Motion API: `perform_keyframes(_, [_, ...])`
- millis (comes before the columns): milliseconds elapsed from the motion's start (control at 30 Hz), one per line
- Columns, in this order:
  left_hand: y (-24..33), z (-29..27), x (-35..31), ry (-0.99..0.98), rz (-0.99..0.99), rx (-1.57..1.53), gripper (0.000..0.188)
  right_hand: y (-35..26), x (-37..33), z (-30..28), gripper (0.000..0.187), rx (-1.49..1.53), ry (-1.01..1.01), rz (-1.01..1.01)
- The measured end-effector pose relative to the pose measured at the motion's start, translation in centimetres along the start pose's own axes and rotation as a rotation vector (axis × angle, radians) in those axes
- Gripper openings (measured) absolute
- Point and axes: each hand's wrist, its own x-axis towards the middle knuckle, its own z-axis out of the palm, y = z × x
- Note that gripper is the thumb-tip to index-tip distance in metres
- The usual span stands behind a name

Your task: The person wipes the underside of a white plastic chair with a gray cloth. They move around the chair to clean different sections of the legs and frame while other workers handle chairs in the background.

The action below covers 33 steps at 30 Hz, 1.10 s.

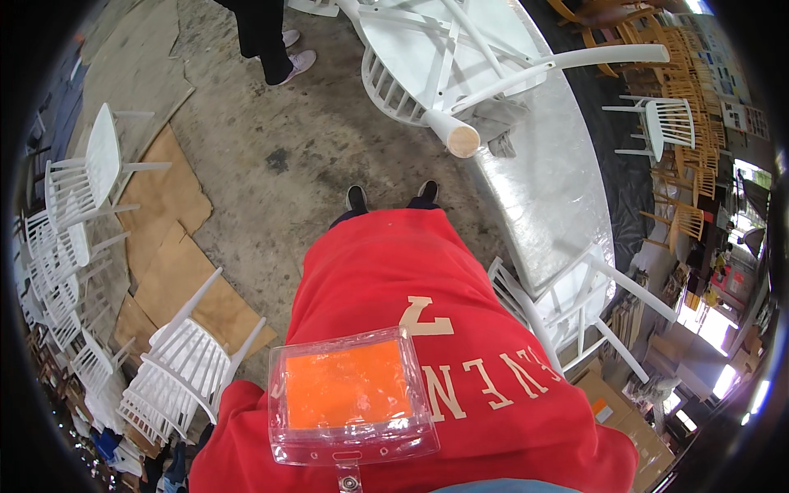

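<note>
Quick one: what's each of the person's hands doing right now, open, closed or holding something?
Left hand: out of view; open, closed or holding cannot be told.
Right hand: also out of view; cannot be told.

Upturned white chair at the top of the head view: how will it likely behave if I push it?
The upturned white chair should stay stiff, since stretchers brace its legs. It may slide easily, as the table looks glossy, though the grey cloth by it might drag. Its splayed legs stick out, so they could catch.
</note>
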Motion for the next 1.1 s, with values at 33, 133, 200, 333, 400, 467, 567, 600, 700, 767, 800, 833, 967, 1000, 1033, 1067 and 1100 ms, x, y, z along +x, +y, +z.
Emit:
perform_keyframes(33, [0.0, 0.0, -0.1, 0.003, -0.001, -0.002, 0.027, 0.0, -0.1, -0.1, 0.024, 0.005, 0.002, 0.003])
perform_keyframes(133, [0.2, 0.0, -0.4, 0.017, 0.007, -0.021, 0.027, 0.0, 0.0, -0.2, 0.023, 0.022, 0.002, 0.008])
perform_keyframes(200, [0.4, 0.1, -0.6, 0.022, 0.017, -0.026, 0.027, 0.2, -0.3, -0.6, 0.023, 0.034, 0.000, 0.010])
perform_keyframes(333, [0.8, 0.2, -1.2, 0.045, 0.036, -0.056, 0.027, 0.2, -0.5, -1.3, 0.022, 0.048, -0.009, 0.012])
perform_keyframes(400, [1.2, 0.3, -0.9, 0.049, 0.068, -0.069, 0.027, 0.1, -0.9, -1.4, 0.022, 0.053, -0.012, 0.009])
perform_keyframes(467, [3.0, 0.6, -0.4, 0.046, 0.106, -0.050, 0.027, 1.0, -1.5, -1.8, 0.021, 0.095, -0.008, 0.018])
perform_keyframes(567, [7.4, 0.4, 0.6, 0.078, 0.250, -0.061, 0.027, 0.8, -2.8, -2.9, 0.021, 0.120, -0.023, 0.037])
perform_keyframes(600, [10.1, 0.1, 0.7, 0.084, 0.320, -0.061, 0.027, 0.7, -3.2, -3.1, 0.021, 0.139, -0.029, 0.052])
perform_keyframes(700, [17.4, -0.6, 0.6, -0.037, 0.403, -0.082, 0.026, 0.1, -5.6, -2.5, 0.020, 0.167, -0.038, 0.045])
perform_keyframes(767, [20.0, -0.3, -1.0, -0.089, 0.498, 0.036, 0.025, -1.7, -8.0, 0.8, 0.029, 0.166, -0.043, -0.026])
perform_keyframes(800, [20.8, -0.1, -1.3, -0.125, 0.538, 0.094, 0.024, -1.6, -9.0, 0.8, 0.030, 0.173, -0.066, -0.032])
perform_keyframes(833, [21.5, -0.4, -0.9, -0.112, 0.600, 0.100, 0.024, -1.7, -9.7, 0.3, 0.031, 0.176, -0.093, -0.040])
perform_keyframes(967, [23.6, -1.4, 0.8, -0.080, 0.785, 0.081, 0.020, -2.6, -12.5, -0.2, 0.033, 0.207, 0.135, -0.366])
perform_keyframes(1000, [23.7, -0.9, 1.2, -0.097, 0.786, 0.037, 0.019, -2.9, -13.2, 0.1, 0.032, 0.149, 0.188, -0.481])
perform_keyframes(1033, [24.1, -0.3, 1.6, -0.121, 0.791, -0.011, 0.018, -3.0, -13.7, 0.6, 0.032, 0.094, 0.247, -0.602])
perform_keyframes(1067, [26.0, 1.3, 0.4, -0.172, 0.586, -0.171, 0.018, -2.3, -14.0, 0.9, 0.033, 0.096, 0.339, -0.677])
perform_keyframes(1100, [27.9, 3.0, -1.2, -0.219, 0.373, -0.320, 0.017, -1.0, -13.8, 0.6, 0.034, -0.004, 0.415, -0.694])
